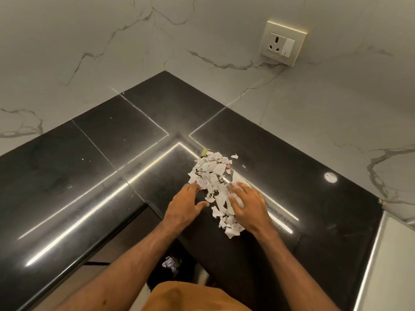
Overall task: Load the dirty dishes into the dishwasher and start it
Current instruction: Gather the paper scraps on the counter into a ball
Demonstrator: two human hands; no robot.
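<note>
orange garment (190, 297): bottom centre
left hand (185, 206): released, fingertips touching paper scraps (213, 176)
right hand (248, 207): released, flat on them

Glossy black stone counter (67, 176) running into a corner, white marble-look walls (89, 41) with grey veining, cream socket and switch plate (283, 42) on the right-hand wall, bright strip-light streaks (74, 227) and a round lamp reflection (330, 177) on the polished surface
</note>
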